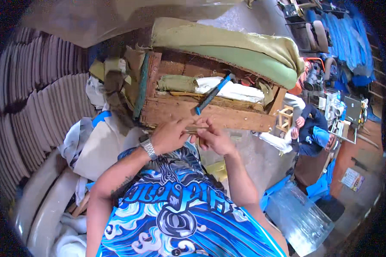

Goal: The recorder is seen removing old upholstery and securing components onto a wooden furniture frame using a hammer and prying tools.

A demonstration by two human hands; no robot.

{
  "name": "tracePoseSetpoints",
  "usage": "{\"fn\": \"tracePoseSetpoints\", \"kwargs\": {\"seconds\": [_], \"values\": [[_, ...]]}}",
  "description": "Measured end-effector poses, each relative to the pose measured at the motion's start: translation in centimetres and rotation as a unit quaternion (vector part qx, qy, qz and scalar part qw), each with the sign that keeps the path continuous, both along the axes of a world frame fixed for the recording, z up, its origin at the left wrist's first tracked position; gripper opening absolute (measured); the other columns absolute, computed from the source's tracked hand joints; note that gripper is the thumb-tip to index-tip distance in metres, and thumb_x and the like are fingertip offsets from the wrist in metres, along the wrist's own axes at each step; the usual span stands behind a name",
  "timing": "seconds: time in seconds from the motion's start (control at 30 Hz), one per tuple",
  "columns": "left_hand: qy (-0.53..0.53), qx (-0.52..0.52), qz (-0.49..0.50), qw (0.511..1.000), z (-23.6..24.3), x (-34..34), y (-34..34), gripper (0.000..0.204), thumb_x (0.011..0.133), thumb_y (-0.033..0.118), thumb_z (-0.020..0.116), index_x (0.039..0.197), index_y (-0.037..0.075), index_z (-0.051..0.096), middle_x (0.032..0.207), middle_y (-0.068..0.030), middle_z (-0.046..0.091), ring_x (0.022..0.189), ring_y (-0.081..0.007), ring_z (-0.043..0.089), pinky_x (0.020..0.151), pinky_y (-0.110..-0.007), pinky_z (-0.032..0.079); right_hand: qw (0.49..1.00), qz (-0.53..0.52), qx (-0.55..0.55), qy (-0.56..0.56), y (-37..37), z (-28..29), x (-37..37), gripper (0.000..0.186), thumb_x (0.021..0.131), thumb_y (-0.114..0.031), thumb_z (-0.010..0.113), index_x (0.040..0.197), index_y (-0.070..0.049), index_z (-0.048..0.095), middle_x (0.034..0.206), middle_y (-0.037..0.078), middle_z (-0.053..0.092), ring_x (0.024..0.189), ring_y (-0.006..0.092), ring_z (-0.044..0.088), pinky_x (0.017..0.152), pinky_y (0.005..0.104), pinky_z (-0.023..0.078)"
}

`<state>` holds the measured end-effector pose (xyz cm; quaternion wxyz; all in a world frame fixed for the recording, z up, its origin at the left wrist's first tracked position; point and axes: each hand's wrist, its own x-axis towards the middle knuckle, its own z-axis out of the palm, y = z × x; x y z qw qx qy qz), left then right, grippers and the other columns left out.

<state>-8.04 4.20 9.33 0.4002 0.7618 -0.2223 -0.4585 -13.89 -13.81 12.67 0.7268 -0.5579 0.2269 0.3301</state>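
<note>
In front of my body my left hand (171,136) and my right hand (216,138) come close together, fingers closed. Between them is a thin tan strip (196,129), pinched at both sides; its exact kind is too small to make out. Just beyond my hands stands a wooden furniture frame (210,112) with an open cavity. Pale green foam (261,67) and yellowish cloth (210,34) cover its far side. A blue and black long-handled tool (213,94) lies aslant across the frame's near edge. White cloth (240,92) and olive cloth (178,83) fill part of the cavity.
Stacked folded grey-brown material (51,103) rises at the left, with curved padded pieces (51,201) below. At the right another person (311,135) sits bent over beside a small wooden frame (284,119). A plastic-wrapped block (300,218) lies at lower right.
</note>
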Motion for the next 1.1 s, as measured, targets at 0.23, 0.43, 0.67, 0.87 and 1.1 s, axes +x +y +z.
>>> {"fn": "tracePoseSetpoints", "kwargs": {"seconds": [0.23,0.43,0.67,0.87,1.1], "values": [[-0.236,-0.200,-0.048,0.950,2.0,0.9,2.9,0.052,0.076,0.024,0.067,0.124,0.012,0.050,0.118,-0.0145,0.056,0.100,-0.0339,0.057,0.084,-0.042,0.048,0.988,-0.136,0.074,-0.003,-1.9,-2.9,2.7,0.020,0.092,-0.015,0.052,0.110,-0.011,0.047,0.072,0.001,0.054,0.046,0.0069,0.041,0.041,0.0207,0.030],[-0.086,-0.387,-0.017,0.918,6.4,2.5,0.7,0.062,0.067,0.024,0.079,0.119,0.007,0.053,0.120,-0.0161,0.056,0.098,-0.0334,0.059,0.085,-0.041,0.048,0.947,-0.067,0.311,0.036,-6.2,-6.1,5.2,0.024,0.092,-0.023,0.056,0.112,-0.013,0.047,0.048,-0.004,0.036,0.037,0.0071,0.034,0.033,0.0222,0.020],[-0.287,-0.378,0.020,0.880,4.4,3.0,-8.1,0.027,0.065,0.027,0.077,0.067,0.010,0.056,0.069,-0.0028,0.048,0.073,-0.0250,0.052,0.061,-0.034,0.045,0.952,-0.064,-0.244,-0.176,-7.4,-11.9,5.5,0.045,0.089,-0.031,0.059,0.120,-0.003,0.043,0.078,0.009,0.060,0.060,0.0205,0.056,0.054,0.0351,0.045],[-0.327,-0.177,-0.104,0.923,-4.9,3.9,-9.6,0.019,0.073,0.031,0.067,0.074,0.013,0.061,0.070,-0.0052,0.056,0.068,-0.0244,0.058,0.055,-0.038,0.046,0.866,-0.114,-0.487,-0.006,-14.9,-19.5,6.2,0.084,0.069,-0.046,0.076,0.123,0.006,0.038,0.103,0.025,0.060,0.093,0.0317,0.062,0.080,0.0378,0.048],[-0.276,-0.106,-0.116,0.948,-11.5,4.6,-8.8,0.034,0.077,0.042,0.065,0.063,0.012,0.059,0.059,-0.0082,0.053,0.057,-0.0287,0.057,0.053,-0.041,0.046,0.872,-0.124,-0.473,0.034,-15.4,-23.2,7.9,0.068,0.066,-0.036,0.078,0.111,0.004,0.046,0.093,0.022,0.064,0.091,0.0319,0.063,0.080,0.0361,0.049]]}}
